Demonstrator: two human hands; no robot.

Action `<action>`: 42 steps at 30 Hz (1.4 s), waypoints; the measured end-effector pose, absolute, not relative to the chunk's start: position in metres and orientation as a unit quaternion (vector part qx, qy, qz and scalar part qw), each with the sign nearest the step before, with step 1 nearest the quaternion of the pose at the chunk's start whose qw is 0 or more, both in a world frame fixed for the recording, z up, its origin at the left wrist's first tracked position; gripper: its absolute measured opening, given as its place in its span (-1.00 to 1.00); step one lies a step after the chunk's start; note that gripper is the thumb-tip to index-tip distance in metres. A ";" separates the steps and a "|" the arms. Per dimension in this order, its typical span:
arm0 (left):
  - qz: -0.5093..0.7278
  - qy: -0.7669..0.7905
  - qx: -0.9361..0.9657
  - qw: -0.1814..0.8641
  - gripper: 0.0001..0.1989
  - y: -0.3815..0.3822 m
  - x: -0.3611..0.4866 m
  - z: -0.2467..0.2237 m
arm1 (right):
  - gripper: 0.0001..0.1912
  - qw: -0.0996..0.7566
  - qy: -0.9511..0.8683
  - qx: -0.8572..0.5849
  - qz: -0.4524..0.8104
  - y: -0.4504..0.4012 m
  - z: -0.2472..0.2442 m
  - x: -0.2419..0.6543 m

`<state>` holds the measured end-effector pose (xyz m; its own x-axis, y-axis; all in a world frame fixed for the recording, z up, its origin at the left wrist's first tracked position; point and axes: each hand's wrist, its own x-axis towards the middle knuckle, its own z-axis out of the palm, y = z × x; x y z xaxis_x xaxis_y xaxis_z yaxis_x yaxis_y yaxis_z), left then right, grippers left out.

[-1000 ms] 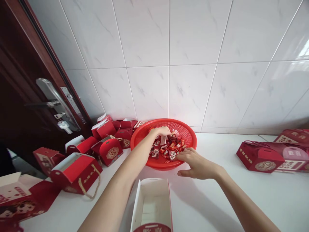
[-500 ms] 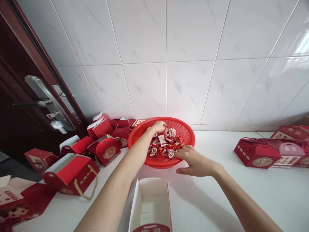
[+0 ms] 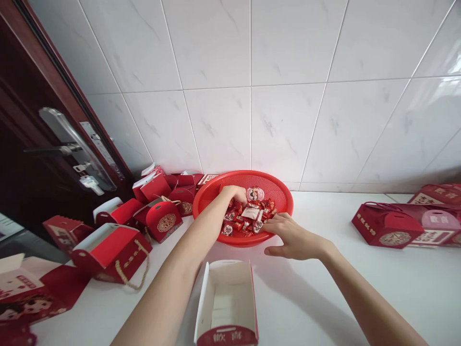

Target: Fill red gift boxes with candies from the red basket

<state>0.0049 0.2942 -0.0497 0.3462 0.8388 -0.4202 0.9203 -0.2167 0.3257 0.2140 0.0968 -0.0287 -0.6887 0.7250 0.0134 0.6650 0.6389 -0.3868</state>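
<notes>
A round red plastic basket (image 3: 277,192) holds a pile of red-wrapped candies (image 3: 237,223), a white packet (image 3: 252,213) and a pink round item with a cartoon figure (image 3: 255,194). My left hand (image 3: 236,193) reaches into it from the left, with bent fingers down among the candies; whatever lies under the fingertips is hidden. My right hand (image 3: 290,235) rests at the right front rim, fingers stretched over it towards the candies and thumb apart, holding nothing. In front of the basket, between my forearms, stands an open carton (image 3: 226,298) with a pale inside and a red front flap.
Several red gift boxes crowd the left, among them a box with a rope handle (image 3: 111,254) and a box with a round gold emblem (image 3: 158,223). More red boxes (image 3: 389,226) stand at the right. A tiled wall (image 3: 273,129) rises behind the white table (image 3: 317,293); a dark door (image 3: 21,120) is at left.
My left hand has bent its fingers down deeper into the candies, and the candies and white packet have shifted. My right hand has stayed at the rim. The view has tilted slightly.
</notes>
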 end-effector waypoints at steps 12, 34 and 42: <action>-0.005 0.540 0.786 0.302 -0.63 0.278 0.037 -0.055 | -0.84 0.089 -0.898 -0.387 0.193 0.097 -0.030 0.214; -0.106 0.493 0.804 0.315 -0.71 0.247 0.001 -0.011 | -0.83 0.096 -0.894 -0.397 0.183 0.101 -0.034 0.215; -0.003 0.538 0.790 0.294 -0.54 0.229 -0.025 -0.027 | -0.87 0.099 -0.897 -0.397 0.166 0.099 -0.034 0.212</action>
